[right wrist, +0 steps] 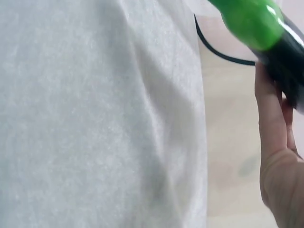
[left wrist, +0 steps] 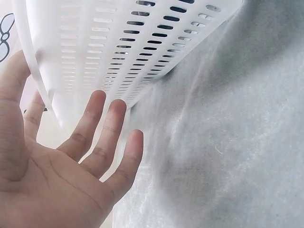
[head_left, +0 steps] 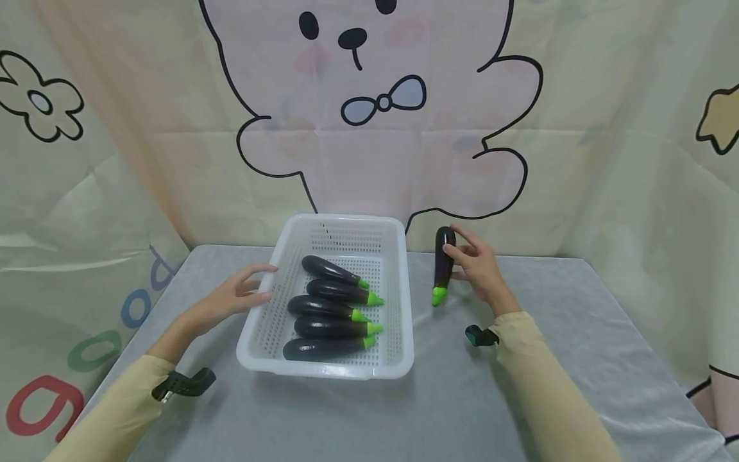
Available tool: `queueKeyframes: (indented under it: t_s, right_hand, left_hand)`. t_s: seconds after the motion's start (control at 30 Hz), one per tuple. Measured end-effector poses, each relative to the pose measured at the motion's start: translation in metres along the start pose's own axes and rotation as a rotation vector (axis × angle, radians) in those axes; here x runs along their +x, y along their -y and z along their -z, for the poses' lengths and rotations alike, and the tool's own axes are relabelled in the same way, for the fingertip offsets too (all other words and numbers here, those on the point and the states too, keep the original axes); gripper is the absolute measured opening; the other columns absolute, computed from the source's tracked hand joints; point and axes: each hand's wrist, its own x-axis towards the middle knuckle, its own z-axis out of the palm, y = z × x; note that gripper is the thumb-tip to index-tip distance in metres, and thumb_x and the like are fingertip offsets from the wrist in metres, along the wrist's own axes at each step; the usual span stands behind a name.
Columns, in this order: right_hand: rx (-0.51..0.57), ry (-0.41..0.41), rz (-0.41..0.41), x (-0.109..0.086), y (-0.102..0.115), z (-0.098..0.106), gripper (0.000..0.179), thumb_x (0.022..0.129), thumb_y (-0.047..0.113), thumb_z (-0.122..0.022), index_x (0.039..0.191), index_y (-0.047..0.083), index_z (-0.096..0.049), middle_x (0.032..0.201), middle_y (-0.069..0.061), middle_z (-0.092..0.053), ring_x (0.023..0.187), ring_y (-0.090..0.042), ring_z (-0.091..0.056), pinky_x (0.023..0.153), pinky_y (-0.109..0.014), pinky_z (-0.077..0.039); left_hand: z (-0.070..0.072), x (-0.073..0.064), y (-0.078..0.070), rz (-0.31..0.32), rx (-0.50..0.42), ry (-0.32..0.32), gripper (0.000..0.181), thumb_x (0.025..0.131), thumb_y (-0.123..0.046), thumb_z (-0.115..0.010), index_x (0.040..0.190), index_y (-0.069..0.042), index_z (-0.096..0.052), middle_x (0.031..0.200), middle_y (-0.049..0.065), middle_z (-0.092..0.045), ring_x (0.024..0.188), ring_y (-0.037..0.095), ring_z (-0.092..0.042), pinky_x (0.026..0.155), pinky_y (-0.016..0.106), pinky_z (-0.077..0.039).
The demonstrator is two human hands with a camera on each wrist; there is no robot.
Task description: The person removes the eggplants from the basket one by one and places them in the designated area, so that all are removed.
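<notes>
A white perforated plastic basket (head_left: 407, 301) holds several dark purple eggplants (head_left: 331, 327) with bright green stem ends, lying side by side and pointing right. At its left rim is my left hand (head_left: 235, 296), fingers spread and relaxed. The left wrist view shows this hand (left wrist: 71, 175) with its thumb at the rim and three fingers outside the slotted wall. Right of the basket, my right hand (head_left: 476, 266) pinches another eggplant (head_left: 444, 260), green end down. In the right wrist view, that eggplant (right wrist: 289, 59) appears partly, with the hand (right wrist: 280, 156) behind it.
A grey cloth covers the table (head_left: 346, 417). Its far edge meets a hanging curtain (head_left: 190, 173) printed with a bear, and more curtain hangs at both sides. Each wrist wears a dark strap (head_left: 187, 383).
</notes>
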Motion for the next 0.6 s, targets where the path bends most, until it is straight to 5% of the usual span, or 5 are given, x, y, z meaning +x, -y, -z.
queueKeyframes:
  t_s: [0.27,0.6]
  right_hand:
    - [-0.013,0.040,-0.064,0.010,-0.011,0.005,0.064,0.098,0.029,-0.072,0.155,0.030,-0.044,0.133,-0.022,-0.049,0.110,-0.036,-0.057,0.082,-0.048,-0.057]
    - [0.002,0.106,-0.081,0.025,-0.020,0.008,0.066,0.097,0.023,-0.073,0.155,0.020,-0.042,0.129,-0.021,-0.056,0.103,-0.031,-0.061,0.077,-0.045,-0.059]
  left_hand:
    - [-0.001,-0.001,0.001,-0.002,0.008,-0.003,0.063,0.100,-0.033,-0.067,0.153,-0.024,-0.035,0.152,0.022,-0.041,0.133,0.049,-0.044,0.101,0.072,-0.034]
    - [0.000,0.002,0.004,0.009,-0.003,-0.010,0.062,0.099,-0.036,-0.067,0.152,-0.028,-0.036,0.153,0.020,-0.040,0.135,0.049,-0.042,0.102,0.072,-0.033]
